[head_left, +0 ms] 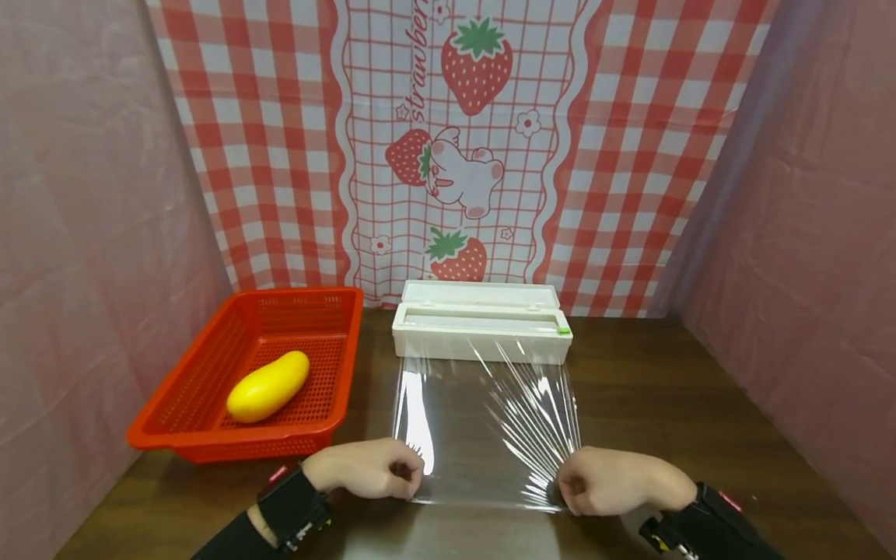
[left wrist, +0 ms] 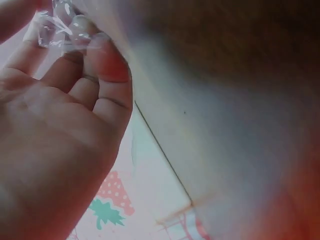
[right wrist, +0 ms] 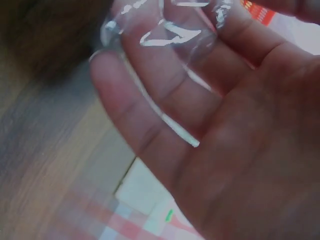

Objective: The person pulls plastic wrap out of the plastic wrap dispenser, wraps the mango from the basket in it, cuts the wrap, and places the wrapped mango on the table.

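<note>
A sheet of clear plastic wrap [head_left: 469,435] stretches from a white wrap dispenser box [head_left: 483,348] toward the front of the table. At its front left corner my left hand [head_left: 371,467] pinches the film; crumpled wrap [left wrist: 60,32] shows at the fingertips in the left wrist view. My right hand [head_left: 616,482] pinches the front right corner, where creases fan out across the sheet. Gathered film [right wrist: 170,37] lies over the curled fingers in the right wrist view. The dispenser's lid [head_left: 479,294] stands raised at the back, and a green piece [head_left: 563,330] sits at its right end.
On the left stands a red plastic basket [head_left: 353,350] with a yellow, oblong fruit or vegetable [head_left: 269,386] inside. Behind the brown wooden table [head_left: 644,389] hangs a checked strawberry curtain [head_left: 623,155]. Pink cloth walls [head_left: 798,233] close off both sides.
</note>
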Demonstrator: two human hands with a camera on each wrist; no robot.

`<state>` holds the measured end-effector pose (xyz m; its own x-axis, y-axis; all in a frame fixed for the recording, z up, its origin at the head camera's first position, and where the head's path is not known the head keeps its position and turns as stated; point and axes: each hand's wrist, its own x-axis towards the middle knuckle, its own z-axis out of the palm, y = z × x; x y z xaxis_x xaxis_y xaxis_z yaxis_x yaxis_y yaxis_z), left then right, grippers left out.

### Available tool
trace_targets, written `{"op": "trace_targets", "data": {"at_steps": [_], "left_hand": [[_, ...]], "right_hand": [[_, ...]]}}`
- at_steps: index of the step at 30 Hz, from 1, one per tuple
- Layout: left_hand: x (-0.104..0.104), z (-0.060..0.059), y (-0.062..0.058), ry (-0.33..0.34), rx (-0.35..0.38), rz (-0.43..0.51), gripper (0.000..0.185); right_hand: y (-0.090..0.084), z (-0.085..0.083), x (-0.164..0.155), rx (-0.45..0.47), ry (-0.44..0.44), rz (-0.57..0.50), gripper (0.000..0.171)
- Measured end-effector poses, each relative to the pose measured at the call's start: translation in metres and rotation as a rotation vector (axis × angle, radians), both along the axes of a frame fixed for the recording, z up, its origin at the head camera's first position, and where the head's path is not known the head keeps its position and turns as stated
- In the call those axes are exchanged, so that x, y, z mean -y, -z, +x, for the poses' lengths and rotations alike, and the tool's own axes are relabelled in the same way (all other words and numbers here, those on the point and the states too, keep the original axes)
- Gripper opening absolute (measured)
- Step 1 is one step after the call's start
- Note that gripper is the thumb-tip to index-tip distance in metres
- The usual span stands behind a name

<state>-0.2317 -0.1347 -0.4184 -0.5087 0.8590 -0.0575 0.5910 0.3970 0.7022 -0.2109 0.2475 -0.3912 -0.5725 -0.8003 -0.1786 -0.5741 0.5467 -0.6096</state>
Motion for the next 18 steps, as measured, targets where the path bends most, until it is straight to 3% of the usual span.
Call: {"op": "trace_targets", "data": {"at_steps": [4, 9, 14, 18], "left_hand": [[-0.005, 0.005, 0.001, -0.023, -0.030, -0.052, 0.015], [-0.008, 0.007, 0.001, -0.034, -0.092, -0.119, 0.015], [-0.008, 0.008, -0.004, -0.023, -0.098, -0.149, 0.015], [-0.009, 0.010, -0.007, -0.053, -0.097, -0.178, 0.017]], "right_hand": [[0.000, 0.005, 0.006, -0.110, 0.015, 0.058, 0.025], [0.001, 0.011, 0.011, -0.167, 0.074, 0.145, 0.026], [-0.004, 0.018, 0.013, -0.215, 0.122, 0.233, 0.022], [-0.008, 0.023, 0.014, -0.250, 0.154, 0.292, 0.016]]}}
